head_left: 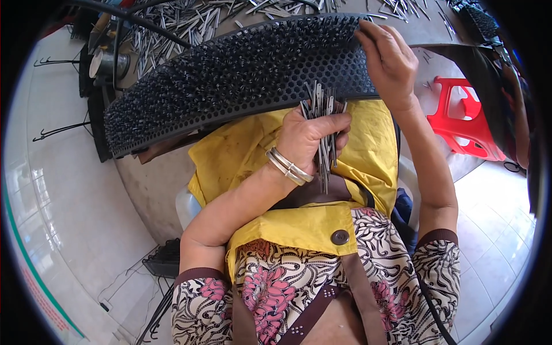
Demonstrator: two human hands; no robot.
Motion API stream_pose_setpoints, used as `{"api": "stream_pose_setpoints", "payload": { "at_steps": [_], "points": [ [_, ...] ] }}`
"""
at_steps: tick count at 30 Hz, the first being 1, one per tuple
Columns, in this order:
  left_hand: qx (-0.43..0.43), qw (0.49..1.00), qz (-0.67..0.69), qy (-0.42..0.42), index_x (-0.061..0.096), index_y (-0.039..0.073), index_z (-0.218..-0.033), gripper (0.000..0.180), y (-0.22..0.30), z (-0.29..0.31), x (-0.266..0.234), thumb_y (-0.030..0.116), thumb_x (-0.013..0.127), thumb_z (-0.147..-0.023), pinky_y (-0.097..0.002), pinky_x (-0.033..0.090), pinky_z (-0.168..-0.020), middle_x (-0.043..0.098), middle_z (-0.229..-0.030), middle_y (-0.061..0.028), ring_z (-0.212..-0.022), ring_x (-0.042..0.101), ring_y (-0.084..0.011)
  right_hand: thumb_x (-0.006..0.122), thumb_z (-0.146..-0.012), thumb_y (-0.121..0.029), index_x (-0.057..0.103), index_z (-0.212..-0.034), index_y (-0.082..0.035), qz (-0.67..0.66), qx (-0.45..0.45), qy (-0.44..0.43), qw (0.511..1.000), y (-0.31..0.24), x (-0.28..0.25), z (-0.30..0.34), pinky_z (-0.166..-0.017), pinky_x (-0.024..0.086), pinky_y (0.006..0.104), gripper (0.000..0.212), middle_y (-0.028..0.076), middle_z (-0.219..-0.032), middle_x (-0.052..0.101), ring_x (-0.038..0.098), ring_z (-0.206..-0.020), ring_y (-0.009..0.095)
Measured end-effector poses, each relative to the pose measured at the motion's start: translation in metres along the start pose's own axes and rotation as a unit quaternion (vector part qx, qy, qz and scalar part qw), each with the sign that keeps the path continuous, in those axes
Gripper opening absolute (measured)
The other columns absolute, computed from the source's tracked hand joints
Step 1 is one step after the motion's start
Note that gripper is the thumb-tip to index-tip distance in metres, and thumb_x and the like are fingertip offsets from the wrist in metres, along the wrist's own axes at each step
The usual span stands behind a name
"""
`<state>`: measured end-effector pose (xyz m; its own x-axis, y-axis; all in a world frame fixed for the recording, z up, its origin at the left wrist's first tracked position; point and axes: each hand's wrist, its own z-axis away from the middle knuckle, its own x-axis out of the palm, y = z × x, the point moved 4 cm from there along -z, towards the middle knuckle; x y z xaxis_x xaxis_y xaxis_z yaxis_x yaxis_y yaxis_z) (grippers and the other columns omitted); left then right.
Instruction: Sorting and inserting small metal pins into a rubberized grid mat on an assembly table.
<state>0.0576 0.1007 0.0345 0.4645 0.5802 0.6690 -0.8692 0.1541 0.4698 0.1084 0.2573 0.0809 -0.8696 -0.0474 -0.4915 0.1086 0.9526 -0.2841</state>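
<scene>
1. Head view, looking down: a seated person works at a long, curved black panel (pixel 339 66) that lies crosswise just beyond the lap.
2. The left hand (pixel 310 135) is closed around a bundle of thin strips (pixel 325 106), thumb across the front, with ends sticking out above and below the fist. The bundle is near the panel's lower edge, over the lap.
3. The right hand (pixel 394 63) reaches to the panel's upper right corner, fingers bent and fingertips drawn together at the edge. Whether they pinch a strip cannot be told.
4. The step in hand seems to be setting strips one by one into the panel's holes. The left and middle bristle with dark upright pieces (pixel 230 63); a patch toward the right shows bare holes. The next move probably calls for a single strip, lined up with one bare hole and pushed in upright.
5. The panel looks stiff and smooth, pierced in a close honeycomb of round holes. The strips are narrow, flat and straight, grey to black, with a metallic glint.
6. More loose strips (pixel 190 29) lie in a tangled heap beyond the panel. A soft, creased, stained yellow apron (pixel 230 144) covers the lap.
</scene>
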Motion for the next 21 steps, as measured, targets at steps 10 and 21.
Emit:
{"api": "stream_pose_setpoints", "payload": {
  "at_steps": [10,21],
  "points": [
    [0.001,1.0,-0.008,-0.025,0.055,0.003,-0.081,0.013,0.001,0.001,0.005,0.002,0.065,-0.073,-0.0238,0.04,-0.04,0.055,-0.064,-0.0057,-0.048,0.053,-0.0142,0.064,-0.071,0.005,0.062,-0.089,-0.001,0.082,-0.051,-0.146,0.985,-0.003,0.017,0.016,-0.059,0.046,0.029,0.02,0.012,-0.078,0.059,0.056,-0.066,0.026],
    [0.007,0.991,-0.067,-0.118,0.056,0.004,-0.075,0.01,0.007,0.005,0.012,0.0,0.065,-0.071,-0.0214,0.039,-0.04,0.056,-0.062,-0.0037,-0.046,0.052,-0.0118,0.061,-0.08,-0.003,0.063,-0.087,0.004,-0.405,0.451,-0.265,0.75,-0.036,-0.02,0.034,-0.063,0.045,0.0193,0.011,0.003,-0.077,0.063,0.055,-0.069,0.006]
  ]
}}
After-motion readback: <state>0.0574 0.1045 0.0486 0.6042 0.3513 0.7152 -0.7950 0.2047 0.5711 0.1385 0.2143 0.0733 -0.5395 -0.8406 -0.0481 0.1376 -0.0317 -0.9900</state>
